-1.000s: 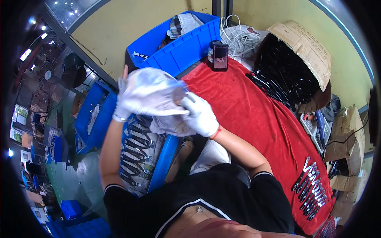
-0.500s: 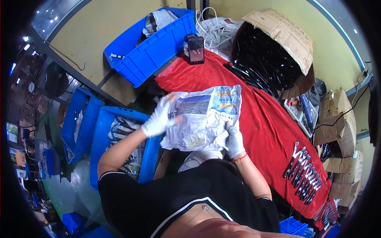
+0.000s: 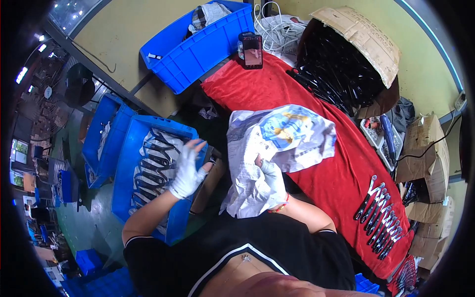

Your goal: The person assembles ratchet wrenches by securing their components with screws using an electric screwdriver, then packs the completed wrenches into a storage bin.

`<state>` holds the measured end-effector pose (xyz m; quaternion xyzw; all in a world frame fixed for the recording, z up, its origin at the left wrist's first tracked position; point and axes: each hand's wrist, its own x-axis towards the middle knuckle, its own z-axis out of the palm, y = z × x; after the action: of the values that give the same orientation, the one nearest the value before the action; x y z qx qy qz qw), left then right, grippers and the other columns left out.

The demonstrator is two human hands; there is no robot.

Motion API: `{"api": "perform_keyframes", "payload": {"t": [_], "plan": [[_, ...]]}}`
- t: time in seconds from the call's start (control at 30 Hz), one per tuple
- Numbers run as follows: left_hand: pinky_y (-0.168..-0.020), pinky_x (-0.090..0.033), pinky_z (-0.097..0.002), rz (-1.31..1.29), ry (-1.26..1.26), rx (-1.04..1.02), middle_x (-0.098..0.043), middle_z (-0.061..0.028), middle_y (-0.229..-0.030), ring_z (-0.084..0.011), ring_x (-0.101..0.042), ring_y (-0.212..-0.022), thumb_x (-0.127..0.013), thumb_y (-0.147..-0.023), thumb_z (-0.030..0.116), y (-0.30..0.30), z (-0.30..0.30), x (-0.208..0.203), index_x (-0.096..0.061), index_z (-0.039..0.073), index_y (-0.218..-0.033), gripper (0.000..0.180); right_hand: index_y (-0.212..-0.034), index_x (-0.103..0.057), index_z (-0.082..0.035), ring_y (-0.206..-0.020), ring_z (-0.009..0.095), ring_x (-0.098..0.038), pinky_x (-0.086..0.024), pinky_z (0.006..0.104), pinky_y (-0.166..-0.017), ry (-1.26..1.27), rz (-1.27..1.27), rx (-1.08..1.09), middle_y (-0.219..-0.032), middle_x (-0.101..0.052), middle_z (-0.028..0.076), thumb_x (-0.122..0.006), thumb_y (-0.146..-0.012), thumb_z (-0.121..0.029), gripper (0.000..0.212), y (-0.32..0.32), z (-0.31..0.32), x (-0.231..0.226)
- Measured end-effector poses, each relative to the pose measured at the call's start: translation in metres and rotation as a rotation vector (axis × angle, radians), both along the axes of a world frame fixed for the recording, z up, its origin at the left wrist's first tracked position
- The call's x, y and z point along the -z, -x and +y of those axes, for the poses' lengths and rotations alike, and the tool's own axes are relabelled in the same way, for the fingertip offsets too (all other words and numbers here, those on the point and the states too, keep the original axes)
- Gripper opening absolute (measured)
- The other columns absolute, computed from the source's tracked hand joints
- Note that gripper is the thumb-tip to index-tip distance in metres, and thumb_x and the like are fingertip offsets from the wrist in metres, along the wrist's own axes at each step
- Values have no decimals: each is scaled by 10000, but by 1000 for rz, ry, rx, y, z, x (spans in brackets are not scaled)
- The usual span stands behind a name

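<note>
My right hand (image 3: pixel 271 180), in a white glove, grips a crumpled white plastic sack (image 3: pixel 299 132) with blue and yellow print. The sack is bunched at the grip, and its loose end spreads over the red cloth (image 3: pixel 326 183). My left hand (image 3: pixel 187 173), also gloved with bare fingertips showing, is apart from the sack, its fingers spread and nothing in them. It is over the right side of a blue crate (image 3: pixel 129 153), where several black-handled tools (image 3: pixel 148 171) lie in a row on white sheeting.
Several wrench-like tools (image 3: pixel 380 213) with black handles lie lined up on the cloth at right. A cardboard box (image 3: pixel 358 27) of black parts lies at the far right. A phone (image 3: pixel 253 51) stands beside another blue crate (image 3: pixel 203 57). A tray (image 3: pixel 373 136) sits past the cloth.
My left hand has let go of the sack and moved left and slightly down toward the crate. My right hand has drawn the sack rightward, and it has crumpled and folded over.
</note>
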<state>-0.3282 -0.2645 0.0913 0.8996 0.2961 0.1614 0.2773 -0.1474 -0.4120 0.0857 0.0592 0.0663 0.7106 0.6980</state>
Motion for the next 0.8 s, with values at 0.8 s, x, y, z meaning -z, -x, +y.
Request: {"api": "perform_keyframes", "payload": {"t": [0.8], "plan": [[-687,-479,-374,696,-412,-158,-646,-99,-890,-292,-615,-808,-515,-868,319,128,104,-102,-628,119,-991,261,-1031,-571,-2,-837,145,-579,-453,295,-726,-58,-1944,-36,-882,-603,65,-564,-882,-306,339,-149,-72,-78]]}}
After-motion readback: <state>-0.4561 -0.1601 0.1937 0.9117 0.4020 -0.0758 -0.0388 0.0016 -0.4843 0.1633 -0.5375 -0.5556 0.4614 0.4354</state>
